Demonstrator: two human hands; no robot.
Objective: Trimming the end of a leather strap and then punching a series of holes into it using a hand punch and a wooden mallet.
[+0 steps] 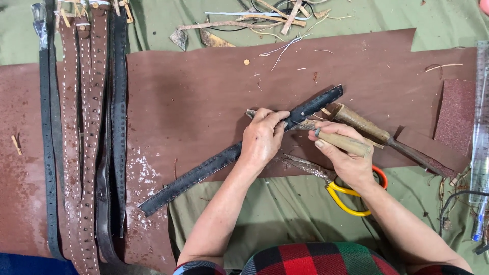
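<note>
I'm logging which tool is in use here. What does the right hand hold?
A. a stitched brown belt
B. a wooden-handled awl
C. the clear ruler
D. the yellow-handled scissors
B: the right hand grips a wooden-handled awl, its tip at the black strap held down by the left hand; the scissors lie on the cloth beneath.

Even, bright daylight; soft shadows beneath the arms; sharp focus throughout.

The worktop (448,20) was covered with green cloth. A brown leather sheet (204,97) lay on it, with belts (86,127) at left, scraps (254,23) at top, scissors (351,193) and a ruler (481,117) at right.
</note>
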